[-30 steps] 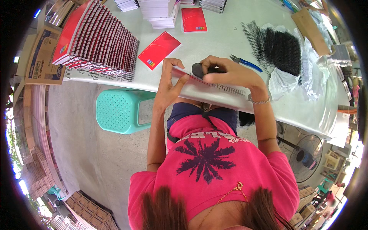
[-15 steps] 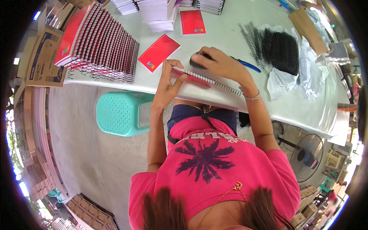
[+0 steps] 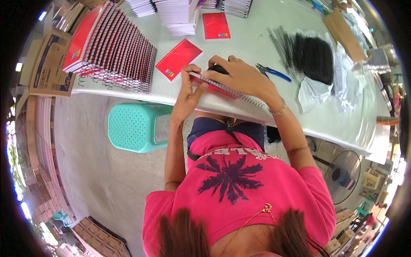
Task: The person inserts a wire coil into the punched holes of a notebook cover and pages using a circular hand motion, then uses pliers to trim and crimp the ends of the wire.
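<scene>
A small red notebook (image 3: 223, 90) is held at the table's near edge, its spine side up. My left hand (image 3: 188, 92) grips its left end between thumb and fingers. A dark wire spiral (image 3: 253, 101) runs along the holes, and its loose tail sticks out past the right end. My right hand (image 3: 242, 77) is curled around a black rounded object (image 3: 218, 69), with the thumb side resting against the spine. What the black object is, I cannot make out. Blue-handled cutting pliers (image 3: 276, 74) lie just right of this hand.
Two red covers or notebooks (image 3: 179, 59) (image 3: 216, 25) lie beyond my hands. Red spiral notebooks (image 3: 115, 49) are stacked at left, white page stacks (image 3: 176, 17) behind. Black spirals (image 3: 312, 58) lie on paper at right. A turquoise stool (image 3: 130, 127) and a fan (image 3: 342, 175) stand below.
My right hand has moved left along the spine with the black object, closer to my left hand. More of the pliers now shows. My left hand keeps its grip.
</scene>
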Demonstrator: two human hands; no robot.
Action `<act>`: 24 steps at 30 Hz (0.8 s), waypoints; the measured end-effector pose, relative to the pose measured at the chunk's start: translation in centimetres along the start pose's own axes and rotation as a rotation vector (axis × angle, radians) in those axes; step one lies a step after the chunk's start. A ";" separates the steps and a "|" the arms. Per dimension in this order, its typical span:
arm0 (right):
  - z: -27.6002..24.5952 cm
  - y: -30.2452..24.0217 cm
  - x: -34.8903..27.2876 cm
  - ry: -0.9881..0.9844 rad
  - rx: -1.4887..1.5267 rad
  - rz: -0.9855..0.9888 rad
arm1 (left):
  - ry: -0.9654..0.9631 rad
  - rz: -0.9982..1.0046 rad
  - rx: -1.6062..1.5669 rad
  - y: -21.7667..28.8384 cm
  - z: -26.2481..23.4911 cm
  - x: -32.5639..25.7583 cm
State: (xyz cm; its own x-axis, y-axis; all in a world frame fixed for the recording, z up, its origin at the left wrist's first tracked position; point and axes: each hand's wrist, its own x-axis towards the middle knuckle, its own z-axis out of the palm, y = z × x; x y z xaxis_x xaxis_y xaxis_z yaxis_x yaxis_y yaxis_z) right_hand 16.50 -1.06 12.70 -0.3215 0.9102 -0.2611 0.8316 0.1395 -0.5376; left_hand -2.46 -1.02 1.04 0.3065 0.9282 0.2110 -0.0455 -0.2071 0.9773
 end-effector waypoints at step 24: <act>4.4 5.9 5.2 0.258 -0.226 -0.609 | -0.064 -0.031 -0.051 0.3 0.2 0.5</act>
State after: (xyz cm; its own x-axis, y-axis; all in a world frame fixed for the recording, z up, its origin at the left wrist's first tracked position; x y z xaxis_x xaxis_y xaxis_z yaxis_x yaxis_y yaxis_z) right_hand 17.75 2.77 4.65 -0.6657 0.7040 0.2475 0.6204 0.7064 -0.3406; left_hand -2.10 -0.69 1.48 0.3686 0.9119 0.1803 -0.0826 -0.1611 0.9835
